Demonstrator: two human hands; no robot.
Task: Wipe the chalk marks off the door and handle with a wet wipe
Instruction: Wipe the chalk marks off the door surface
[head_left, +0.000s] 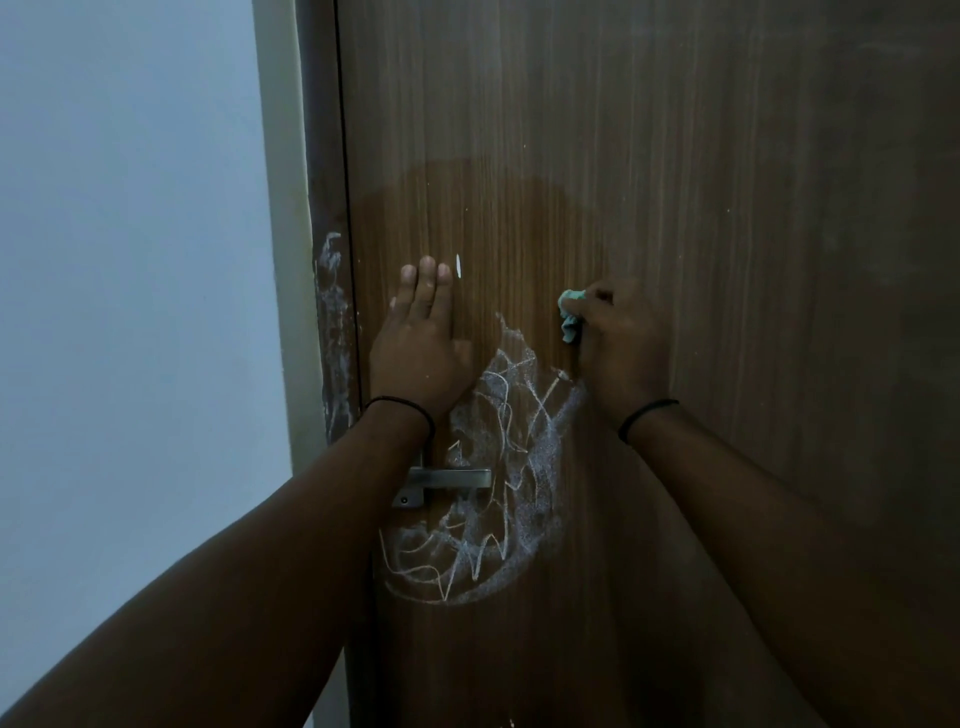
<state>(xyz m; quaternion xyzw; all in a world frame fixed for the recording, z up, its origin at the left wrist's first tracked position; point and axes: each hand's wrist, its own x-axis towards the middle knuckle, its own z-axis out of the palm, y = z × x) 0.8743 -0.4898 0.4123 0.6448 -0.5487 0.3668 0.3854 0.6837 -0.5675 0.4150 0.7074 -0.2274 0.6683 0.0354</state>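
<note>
A brown wooden door (675, 182) fills the view. White chalk scribbles (498, 467) cover it around and below the metal lever handle (449, 478). A darker damp patch (493, 218) spreads above the scribbles, with one small white mark (458, 265) left in it. My left hand (421, 343) presses flat on the door above the handle, fingers straight. My right hand (618, 348) grips a crumpled pale green wet wipe (570, 314) against the door at the upper right edge of the chalk.
The door frame (327, 322) on the left carries more chalk smears (332, 332) along its edge. A pale wall (130, 260) lies left of the frame. Both wrists wear thin black bands.
</note>
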